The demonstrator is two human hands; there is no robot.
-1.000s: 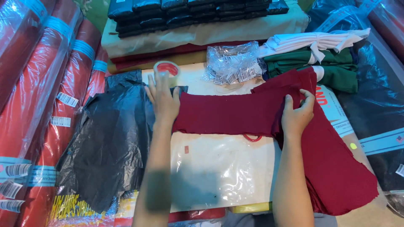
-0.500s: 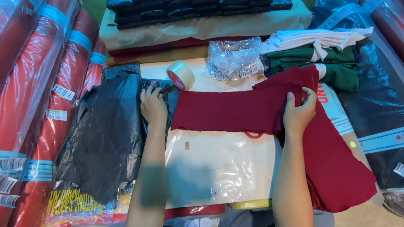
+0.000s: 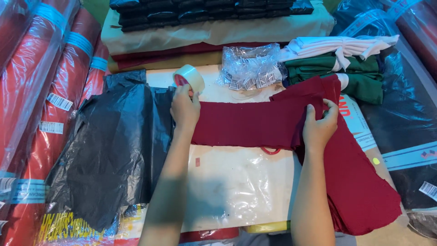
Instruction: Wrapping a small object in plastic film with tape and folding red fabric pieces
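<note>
Since half a second ago my left hand (image 3: 185,108) has come off the black plastic bag (image 3: 114,150) and moved right, onto the left end of the maroon cloth strip (image 3: 248,124), just under the roll of clear tape (image 3: 189,78). Its fingers are curled down on that end, though I cannot tell whether they pinch the cloth or only press it. My right hand (image 3: 320,128) stays put, fingers closed on the strip's other end where it meets the stack of maroon cut pieces (image 3: 359,182). The strip lies stretched flat between my two hands, across the upper edge of a clear plastic sheet (image 3: 236,182). I judge I am spreading one piece out straight; a next move would call for both ends gripped evenly so the cloth keeps flat. My tabletop (image 3: 214,91) is crowded: a clear bag of tags (image 3: 251,68), folded green fabric (image 3: 359,75) with a white bundle (image 3: 346,44) on top, wrapped red fabric rolls (image 3: 41,91) at the left, and dark packed stacks (image 3: 205,11) at the far edge
</note>
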